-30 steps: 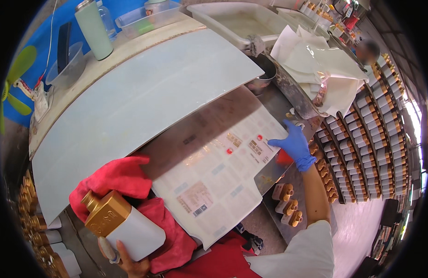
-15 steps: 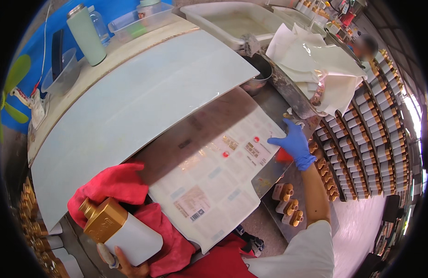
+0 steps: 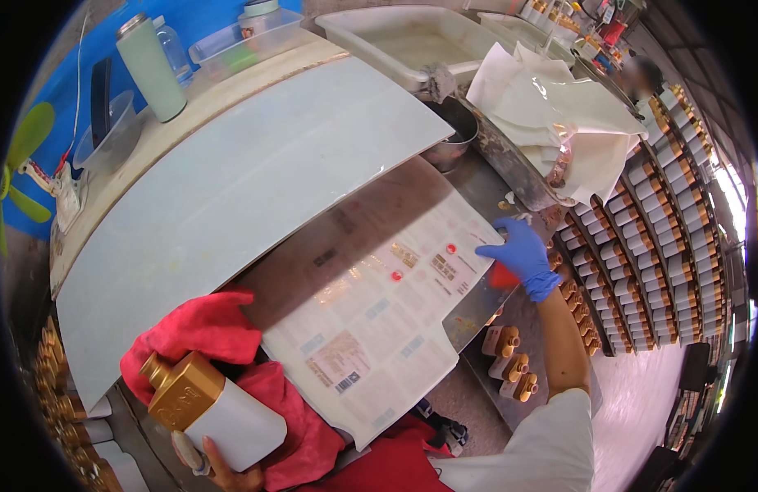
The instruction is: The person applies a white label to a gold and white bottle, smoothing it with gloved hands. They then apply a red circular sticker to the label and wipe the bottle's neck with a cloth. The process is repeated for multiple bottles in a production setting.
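In my left hand [image 3: 225, 471], at the lower left, is a flat-sided bottle [image 3: 235, 414] with a gold shoulder and neck and a white body. The hand grips it from below, and a finger wears a pale cover. The bottle leans to the left against a red cloth [image 3: 285, 426]. My right hand [image 3: 522, 256], in a blue glove, is at the right edge of a pale printed sheet [image 3: 379, 328]. Its thumb reaches over the sheet's edge, with the index finger spread apart from it. Part of the sheet lies in the shade of a pale board.
The pale slanted board [image 3: 231, 172] spans the bench. Behind are a green flask [image 3: 153, 78] and a white basin [image 3: 404, 49]. A metal cup [image 3: 453, 148] and white sheets [image 3: 551, 107] sit beyond my right hand. Several gold-and-white bottles [image 3: 510, 365] and loaded racks [image 3: 641, 254] stand right.
The fingers of my right hand have drawn down and left, closer to the sheet's corner. My left hand and its bottle are almost unmoved. A distant person's head has shifted.
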`<state>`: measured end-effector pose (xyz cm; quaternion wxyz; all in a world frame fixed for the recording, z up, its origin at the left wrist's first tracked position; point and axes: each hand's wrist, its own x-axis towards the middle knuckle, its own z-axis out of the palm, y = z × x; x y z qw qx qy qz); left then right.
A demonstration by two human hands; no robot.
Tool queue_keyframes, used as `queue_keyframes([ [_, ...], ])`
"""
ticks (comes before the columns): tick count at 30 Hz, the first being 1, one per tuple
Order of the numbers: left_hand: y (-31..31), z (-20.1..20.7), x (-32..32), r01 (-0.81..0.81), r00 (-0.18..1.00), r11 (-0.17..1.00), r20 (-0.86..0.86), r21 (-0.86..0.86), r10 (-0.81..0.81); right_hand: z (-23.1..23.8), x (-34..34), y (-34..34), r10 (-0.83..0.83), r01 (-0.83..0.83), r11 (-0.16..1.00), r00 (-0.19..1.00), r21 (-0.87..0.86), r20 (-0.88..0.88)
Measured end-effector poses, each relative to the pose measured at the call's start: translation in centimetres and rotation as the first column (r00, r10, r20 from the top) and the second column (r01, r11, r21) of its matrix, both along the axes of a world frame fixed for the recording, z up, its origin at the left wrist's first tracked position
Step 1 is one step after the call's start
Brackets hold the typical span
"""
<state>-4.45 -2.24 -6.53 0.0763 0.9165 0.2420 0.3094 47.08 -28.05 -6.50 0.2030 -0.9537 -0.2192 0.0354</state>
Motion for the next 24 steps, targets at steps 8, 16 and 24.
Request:
queue_keyframes([
  [8,-0.2,0.5,0.4,-0.051,0.998,0.997,-0.032,0.066,0.053,0.1,1.5,1.0,-0.083,0.078,0.995,0.994,-0.062,-0.077],
  [16,0.3,-1.7,-2.0,-0.086,0.992,0.996,-0.097,-0.005,0.085,-0.9,5.9,0.8,0.076,-0.096,0.993,0.969,-0.075,-0.235],
  [24,0.2,-2.7,-2.8,-0.091,0.995,0.992,-0.052,-0.092,0.087,1.0,3.5,0.5,0.082,-0.088,0.996,0.979,-0.027,-0.186],
])
